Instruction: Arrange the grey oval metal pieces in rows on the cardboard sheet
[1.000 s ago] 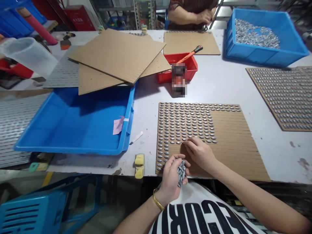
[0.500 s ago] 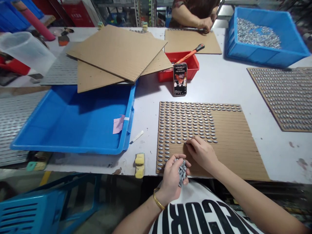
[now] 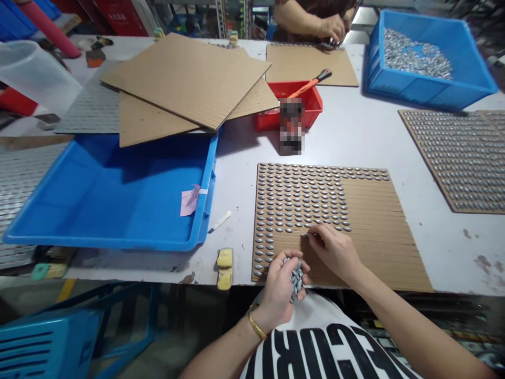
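My left hand (image 3: 282, 281), palm up near the table's front edge, cups a heap of small grey metal pieces (image 3: 295, 281), pointed at both ends. The fingers of my right hand (image 3: 333, 250) pinch one such piece (image 3: 304, 235) just above or on the cardboard sheet (image 3: 379, 231); contact with the sheet is unclear. Rows of identical pieces stand on the sheet's left and upper part, with two rows running along its back edge. Bare ribbed cardboard shows at the right and around my hands.
A blue tray (image 3: 203, 210) and stacked cardboard sheets (image 3: 185, 79) are at left. Behind my sheet stand a pixelated phone (image 3: 292, 129) and a red bin (image 3: 313, 100). A blue crate (image 3: 418, 87) of metal pieces and a filled sheet (image 3: 461, 158) lie right. A co-worker's hands (image 3: 335, 29) work opposite.
My right hand has shifted slightly right and down, and the piece at its fingertips now shows more clearly. My left hand stays nearly still. The co-worker's hands have moved a little.
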The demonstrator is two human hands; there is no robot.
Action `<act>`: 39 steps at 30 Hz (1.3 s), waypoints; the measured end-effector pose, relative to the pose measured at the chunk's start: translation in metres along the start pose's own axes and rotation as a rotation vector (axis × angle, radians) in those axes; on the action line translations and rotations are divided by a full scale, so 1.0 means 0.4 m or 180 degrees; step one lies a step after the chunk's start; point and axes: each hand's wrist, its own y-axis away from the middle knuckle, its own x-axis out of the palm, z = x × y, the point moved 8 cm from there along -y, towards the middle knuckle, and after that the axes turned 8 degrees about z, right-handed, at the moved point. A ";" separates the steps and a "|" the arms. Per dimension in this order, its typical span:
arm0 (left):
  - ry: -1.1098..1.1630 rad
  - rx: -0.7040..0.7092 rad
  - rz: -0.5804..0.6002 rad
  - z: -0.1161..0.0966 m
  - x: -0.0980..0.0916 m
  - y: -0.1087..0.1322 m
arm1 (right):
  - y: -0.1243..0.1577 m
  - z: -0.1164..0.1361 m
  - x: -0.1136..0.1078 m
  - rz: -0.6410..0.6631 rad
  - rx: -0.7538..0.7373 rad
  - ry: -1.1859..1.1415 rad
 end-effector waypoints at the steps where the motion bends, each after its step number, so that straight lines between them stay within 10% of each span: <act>1: -0.0002 -0.0014 0.0004 0.001 0.001 -0.001 | 0.000 0.000 0.000 0.0017 0.0002 0.0032; 11: 0.0007 -0.0106 -0.0040 0.005 0.004 -0.004 | 0.002 0.002 0.026 0.0493 -0.0127 -0.0088; 39: -0.0116 -0.0165 -0.0103 0.011 0.009 -0.032 | 0.010 0.007 0.013 -0.0032 -0.0601 0.0229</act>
